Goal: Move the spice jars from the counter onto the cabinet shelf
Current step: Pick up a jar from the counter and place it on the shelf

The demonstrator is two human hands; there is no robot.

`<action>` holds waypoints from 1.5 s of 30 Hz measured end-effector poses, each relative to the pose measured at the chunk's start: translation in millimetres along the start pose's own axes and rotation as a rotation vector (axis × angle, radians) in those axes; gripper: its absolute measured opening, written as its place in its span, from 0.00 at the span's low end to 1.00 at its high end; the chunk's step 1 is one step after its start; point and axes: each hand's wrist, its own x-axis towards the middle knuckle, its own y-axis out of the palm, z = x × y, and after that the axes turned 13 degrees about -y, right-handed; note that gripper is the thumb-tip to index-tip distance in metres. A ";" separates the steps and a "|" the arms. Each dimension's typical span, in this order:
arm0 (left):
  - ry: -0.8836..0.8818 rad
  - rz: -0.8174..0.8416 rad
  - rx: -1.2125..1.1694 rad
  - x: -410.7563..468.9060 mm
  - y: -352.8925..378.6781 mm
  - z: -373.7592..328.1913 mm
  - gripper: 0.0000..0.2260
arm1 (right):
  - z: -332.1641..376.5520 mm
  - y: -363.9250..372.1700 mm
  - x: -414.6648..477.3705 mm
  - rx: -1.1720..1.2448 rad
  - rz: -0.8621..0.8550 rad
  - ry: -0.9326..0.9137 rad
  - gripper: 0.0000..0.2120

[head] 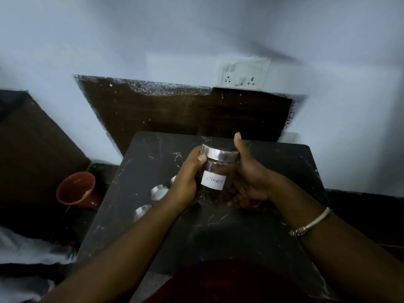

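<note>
Both hands, left hand [185, 182] and right hand [249, 182], grip the cloves jar [215, 171].

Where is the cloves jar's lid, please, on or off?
On: the silver lid caps the cloves jar, gripped by the left hand and right hand.

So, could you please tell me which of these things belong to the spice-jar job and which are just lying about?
Job: cloves jar, held by left hand and right hand; lidded jar and nearer lidded jar on the counter.
Lying about: red cup; wall socket; white cloth.
</note>
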 end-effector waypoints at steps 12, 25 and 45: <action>-0.091 0.041 -0.287 -12.9 38.8 -53.3 0.24 | 28.3 30.9 -51.4 -0.278 -0.260 -0.475 0.29; 0.000 0.156 -0.247 -27.0 55.9 -85.0 0.25 | 62.4 37.2 -86.1 -0.396 -0.454 -0.604 0.40; 0.484 0.156 0.098 52.2 85.1 -348.3 0.26 | 311.0 2.1 -111.0 -0.862 -0.643 -1.155 0.46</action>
